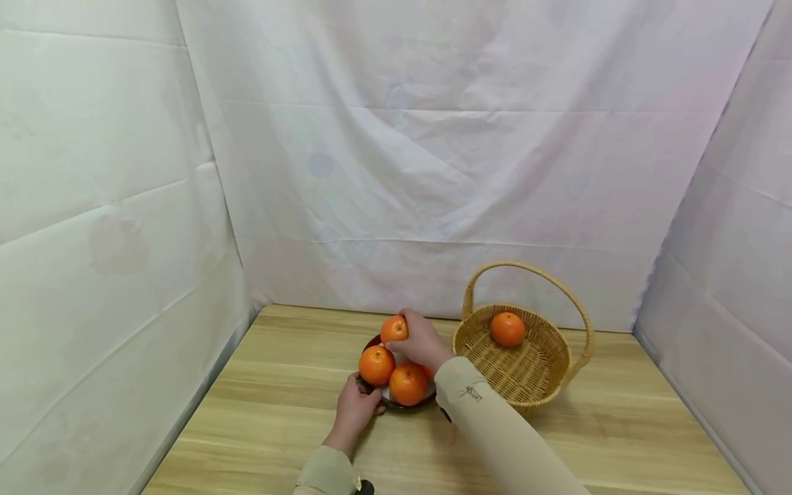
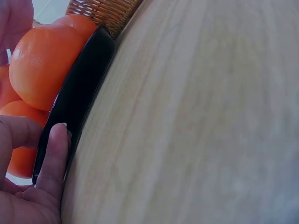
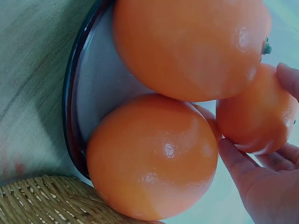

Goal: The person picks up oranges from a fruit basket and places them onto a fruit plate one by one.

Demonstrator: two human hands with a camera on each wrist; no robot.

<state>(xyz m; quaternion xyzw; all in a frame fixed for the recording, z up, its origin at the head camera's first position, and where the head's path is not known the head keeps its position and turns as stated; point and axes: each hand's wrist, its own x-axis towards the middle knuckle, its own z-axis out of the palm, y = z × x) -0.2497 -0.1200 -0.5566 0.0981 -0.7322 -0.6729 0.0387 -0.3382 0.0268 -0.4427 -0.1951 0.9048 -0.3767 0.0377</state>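
My right hand [image 1: 423, 340] grips an orange [image 1: 394, 329] at the back of a dark-rimmed plate. In the right wrist view its fingers and thumb curl round that orange [image 3: 257, 114], above the pale inside of the plate [image 3: 100, 70]. My left hand [image 1: 357, 407] pinches the plate's near left rim; the left wrist view shows a finger against the plate's black outer side [image 2: 81, 84]. Two other large oranges, one at the left [image 1: 376, 365] and one at the front [image 1: 408, 385], sit on the plate. Part of another orange shows behind them, mostly hidden by my right hand.
A wicker basket [image 1: 559, 395] with a tall arched handle stands just right of the plate, with one orange [image 1: 508, 329] inside. The wood-grain table [image 1: 272, 412] is bounded by white cloth [image 1: 396, 172] at the back and sides. My right sleeve [image 1: 495, 426] crosses in front of the basket.
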